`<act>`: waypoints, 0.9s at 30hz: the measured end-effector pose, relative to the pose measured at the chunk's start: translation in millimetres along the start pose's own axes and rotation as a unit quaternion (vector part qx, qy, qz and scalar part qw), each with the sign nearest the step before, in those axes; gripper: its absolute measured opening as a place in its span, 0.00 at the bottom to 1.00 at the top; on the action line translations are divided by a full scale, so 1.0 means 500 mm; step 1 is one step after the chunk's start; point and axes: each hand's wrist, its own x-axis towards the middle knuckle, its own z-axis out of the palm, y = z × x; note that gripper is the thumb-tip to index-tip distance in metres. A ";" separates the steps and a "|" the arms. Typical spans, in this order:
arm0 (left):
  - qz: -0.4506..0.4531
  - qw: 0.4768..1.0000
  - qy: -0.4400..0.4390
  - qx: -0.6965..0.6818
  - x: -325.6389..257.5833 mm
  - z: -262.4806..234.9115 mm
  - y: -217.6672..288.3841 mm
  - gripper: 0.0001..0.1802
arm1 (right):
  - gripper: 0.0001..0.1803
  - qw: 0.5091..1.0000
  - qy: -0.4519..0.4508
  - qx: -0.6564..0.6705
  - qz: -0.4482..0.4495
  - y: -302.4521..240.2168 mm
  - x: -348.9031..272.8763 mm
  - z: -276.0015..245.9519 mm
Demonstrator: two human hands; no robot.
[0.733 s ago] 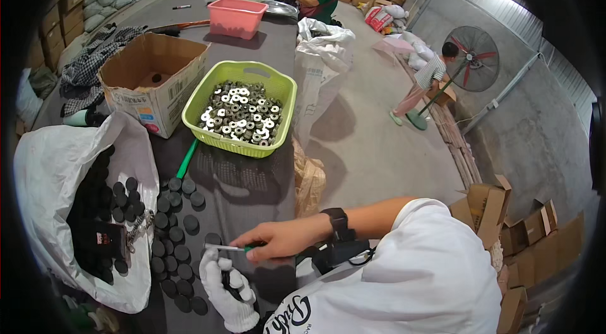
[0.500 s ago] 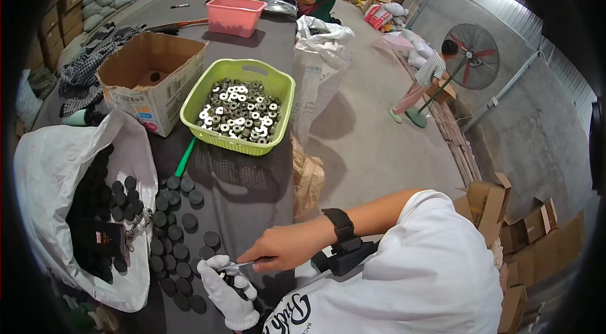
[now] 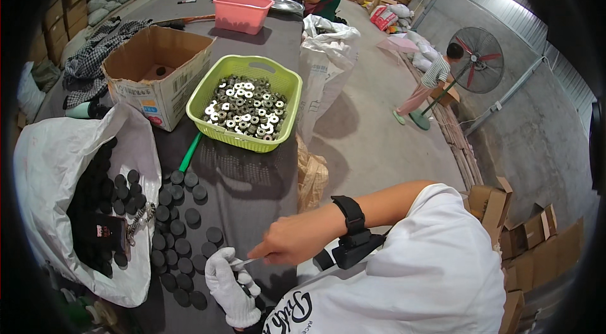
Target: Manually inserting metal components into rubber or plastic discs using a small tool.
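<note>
Item: right hand [image 3: 297, 240], bare, watch-type band at the wrist, fingers pinched shut on a thin metal tool [image 3: 245, 263]. The tool's long axis runs nearly level, from the right fingers out toward the person's left, its tip ending at the left hand [image 3: 228, 283]. Item: left hand, in a white glove, fingers curled closed around a small dark piece; the piece is mostly hidden, so its exact shape cannot be told. It sits just under the tool's tip, touching or nearly so; contact cannot be settled from this view. Relation: the gloved fingers lie down and to the left of the right fingers, very near, with only the tool's length between them. Item: black discs [image 3: 182, 220], loose and flat on the dark tabletop [image 3: 252, 176], spread just left of and beyond the gloved fingers; the left hand is the nearer of the two to them. Item: white sack [image 3: 57, 164], mouth open, more black discs inside, farther left of the gloved fingers. Item: green basket [image 3: 273, 75] of ring-shaped metal parts, well beyond both hands, straight ahead. Item: cardboard box [image 3: 158, 75], open, left of the basket. Item: pink tub [image 3: 243, 13], far end of the tabletop, where another person stands at work.
</note>
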 end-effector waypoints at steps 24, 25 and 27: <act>-0.027 0.906 -0.142 0.398 -0.026 0.057 -0.036 0.11 | 0.15 0.846 0.100 -0.315 -0.419 0.155 0.183 -0.006; 0.030 0.901 -0.185 0.391 -0.026 0.052 -0.050 0.11 | 0.13 0.847 0.085 -0.276 -0.447 0.160 0.202 0.015; 0.116 0.876 -0.229 0.408 -0.031 0.051 -0.059 0.11 | 0.12 0.838 0.055 -0.220 -0.497 0.156 0.224 0.051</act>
